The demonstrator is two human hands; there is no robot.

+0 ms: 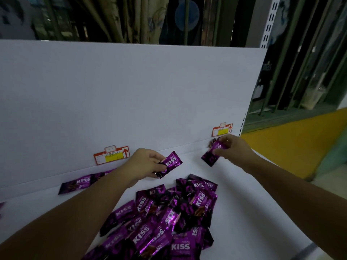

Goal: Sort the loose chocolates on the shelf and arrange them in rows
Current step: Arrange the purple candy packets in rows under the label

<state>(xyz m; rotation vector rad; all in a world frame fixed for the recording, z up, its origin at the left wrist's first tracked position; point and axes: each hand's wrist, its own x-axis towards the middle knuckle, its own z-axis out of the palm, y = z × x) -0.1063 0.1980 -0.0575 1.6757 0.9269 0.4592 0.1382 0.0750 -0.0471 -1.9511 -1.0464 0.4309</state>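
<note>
A loose heap of chocolates [169,218] in purple foil, printed KISS in white, lies jumbled and overlapping on the near middle of the white shelf [244,203]. A short row [82,182] of the same packets lies flat, end to end, along the back wall at the left. The left hand [145,164] pinches a lifted packet [171,162] just beyond the heap, and the right hand [231,149] holds a second packet [212,155] tilted near the back right.
</note>
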